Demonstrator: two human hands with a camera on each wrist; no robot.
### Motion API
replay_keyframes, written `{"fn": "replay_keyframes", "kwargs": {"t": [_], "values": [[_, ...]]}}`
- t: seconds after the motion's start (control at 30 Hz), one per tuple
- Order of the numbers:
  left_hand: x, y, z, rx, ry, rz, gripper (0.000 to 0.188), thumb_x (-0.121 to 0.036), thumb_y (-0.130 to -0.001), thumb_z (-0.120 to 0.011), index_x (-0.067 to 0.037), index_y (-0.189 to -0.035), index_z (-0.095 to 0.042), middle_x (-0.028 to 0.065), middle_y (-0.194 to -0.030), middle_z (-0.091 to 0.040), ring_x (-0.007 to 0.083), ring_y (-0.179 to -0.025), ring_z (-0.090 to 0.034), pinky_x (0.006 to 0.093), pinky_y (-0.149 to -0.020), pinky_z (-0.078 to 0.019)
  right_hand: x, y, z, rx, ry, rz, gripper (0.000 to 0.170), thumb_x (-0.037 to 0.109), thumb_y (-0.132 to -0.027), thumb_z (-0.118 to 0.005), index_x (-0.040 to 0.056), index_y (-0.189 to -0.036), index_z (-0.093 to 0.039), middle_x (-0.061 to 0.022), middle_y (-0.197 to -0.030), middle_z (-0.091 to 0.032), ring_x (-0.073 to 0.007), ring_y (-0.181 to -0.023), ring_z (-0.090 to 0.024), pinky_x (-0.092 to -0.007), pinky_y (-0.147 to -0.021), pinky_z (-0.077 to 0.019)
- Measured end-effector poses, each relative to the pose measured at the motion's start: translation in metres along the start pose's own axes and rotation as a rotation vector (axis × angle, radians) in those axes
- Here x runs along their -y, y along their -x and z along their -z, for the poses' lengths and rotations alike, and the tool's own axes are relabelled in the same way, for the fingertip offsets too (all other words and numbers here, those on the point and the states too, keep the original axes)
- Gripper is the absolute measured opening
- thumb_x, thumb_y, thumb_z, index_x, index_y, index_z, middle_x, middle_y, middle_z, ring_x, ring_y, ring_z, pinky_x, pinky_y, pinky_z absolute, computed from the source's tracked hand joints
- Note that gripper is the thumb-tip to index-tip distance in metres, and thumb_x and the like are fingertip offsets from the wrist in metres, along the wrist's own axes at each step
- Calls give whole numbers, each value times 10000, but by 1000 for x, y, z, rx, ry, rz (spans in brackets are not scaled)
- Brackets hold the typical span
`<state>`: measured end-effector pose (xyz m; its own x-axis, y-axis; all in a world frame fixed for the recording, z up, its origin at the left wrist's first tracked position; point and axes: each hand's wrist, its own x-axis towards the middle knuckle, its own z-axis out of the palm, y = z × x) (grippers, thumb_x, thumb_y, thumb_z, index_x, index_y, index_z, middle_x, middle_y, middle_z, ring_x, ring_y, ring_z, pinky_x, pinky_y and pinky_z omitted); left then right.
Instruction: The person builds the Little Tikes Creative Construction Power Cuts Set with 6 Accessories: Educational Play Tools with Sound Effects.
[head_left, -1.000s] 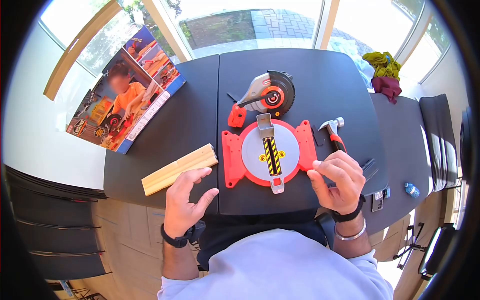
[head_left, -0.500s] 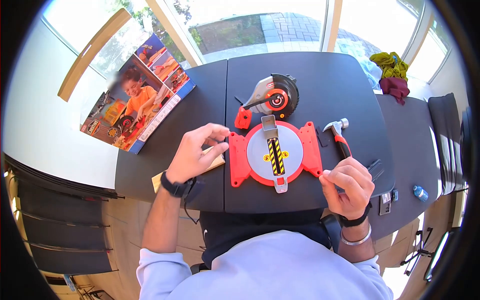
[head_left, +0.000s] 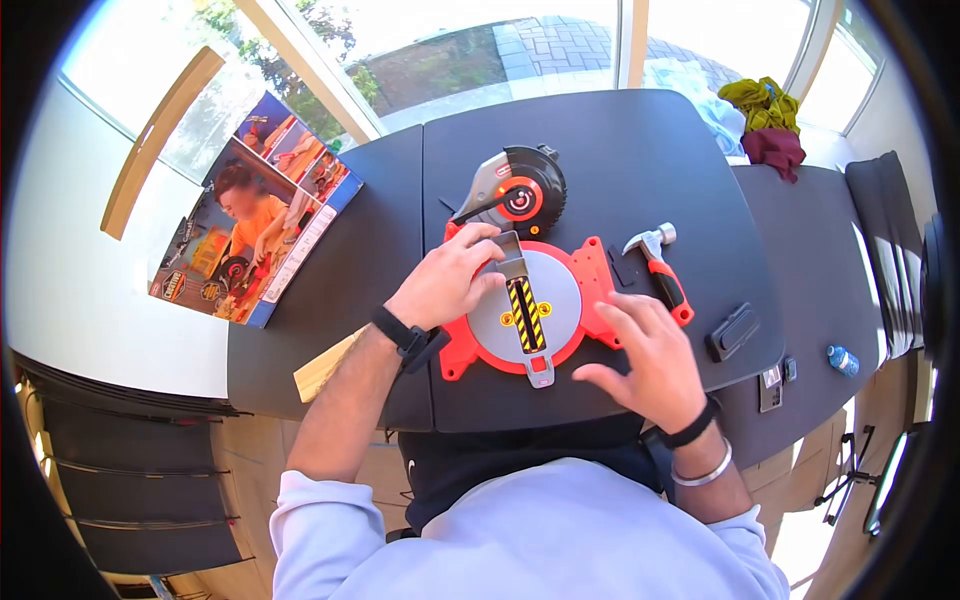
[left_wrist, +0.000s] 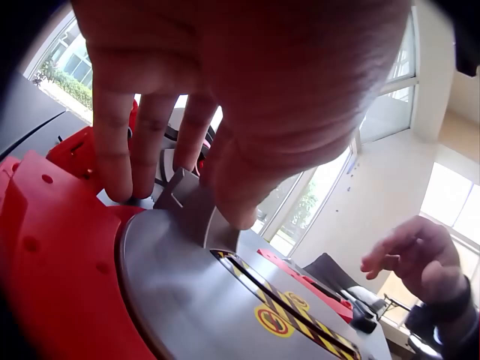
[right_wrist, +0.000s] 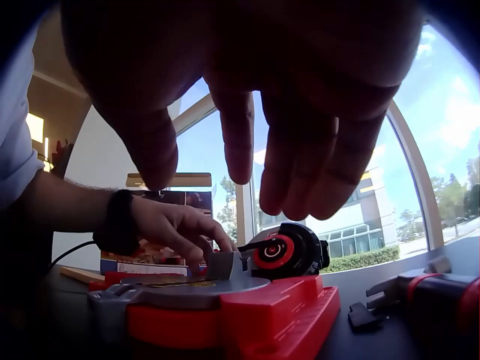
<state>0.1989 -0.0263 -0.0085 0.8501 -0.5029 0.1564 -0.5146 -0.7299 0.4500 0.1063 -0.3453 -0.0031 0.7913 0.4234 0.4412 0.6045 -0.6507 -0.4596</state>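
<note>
In the head view a round grey disc (head_left: 562, 300) sits in a red base (head_left: 595, 262), with a yellow-and-black striped slot. My left hand (head_left: 440, 283) is at the grey upright bracket (head_left: 513, 264) on the disc's far edge. The left wrist view has the thumb over one side of this bracket (left_wrist: 186, 202) and relaxed fingers on its other side; firm contact cannot be told. My right hand (head_left: 655, 362), fingers spread and empty, hovers near the base's right side. Behind the base lies a toy saw head (head_left: 547, 185) with a black guard.
A claw hammer (head_left: 664, 276) and a black case (head_left: 733, 331) lie to the right. Wood (head_left: 325, 370) is partly under the left forearm. A picture box (head_left: 250, 220) stands at the left. A bottle (head_left: 842, 360) and a phone (head_left: 770, 390) are far right.
My left hand has moved right and away from the body, from beside the base to the grey bracket. My right hand's fingers have spread out from a curled pose.
</note>
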Motion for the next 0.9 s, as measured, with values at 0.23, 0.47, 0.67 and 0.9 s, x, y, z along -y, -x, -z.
{"fn": "replay_keyframes", "kwargs": {"t": [0.23, 0.47, 0.67, 0.9], "values": [[-8, -13, 0, -8, 10, 76, 111, -115, -955, -798, -31, -969, -726, 127, -1297, -732, 359, -993, -765, 445, -876, -626, 35, 5, -59, 249, 290, -195, 1238, 798, -699, -855, -10, -1577, -526, -366, -1582, -487, -528, -1435, -506, -565, -1199, -439], [-7, -10, 0, -37, 49, 101, 121, -105, -932, -816, -19, -947, -733, 107, -1249, -736, 334, -944, -758, 431, -848, -618, 39, -2, -62, 290, 363, -264, 1114, 627, -759, -898, -41, -1572, -533, -348, -1601, -469, -522, -1435, -497, -549, -1204, -440], [-6, 2, 4, -48, 49, 133, 164, -147, -919, -849, -15, -942, -755, 114, -1165, -730, 324, -940, -736, 428, -842, -597, 29, -3, -60, 294, 345, -221, 1014, 493, -773, -893, -47, -1561, -553, -320, -1570, -508, -470, -1355, -533, -500, -1179, -471], [9, 13, 8, -39, 95, 146, 231, -202, -918, -871, -22, -1014, -763, 121, -1148, -746, 332, -1016, -737, 432, -903, -593, 20, -2, -58, 250, 321, -157, 906, 324, -751, -921, -50, -1507, -592, -290, -1531, -536, -377, -1215, -567, -441, -1109, -512]]}}
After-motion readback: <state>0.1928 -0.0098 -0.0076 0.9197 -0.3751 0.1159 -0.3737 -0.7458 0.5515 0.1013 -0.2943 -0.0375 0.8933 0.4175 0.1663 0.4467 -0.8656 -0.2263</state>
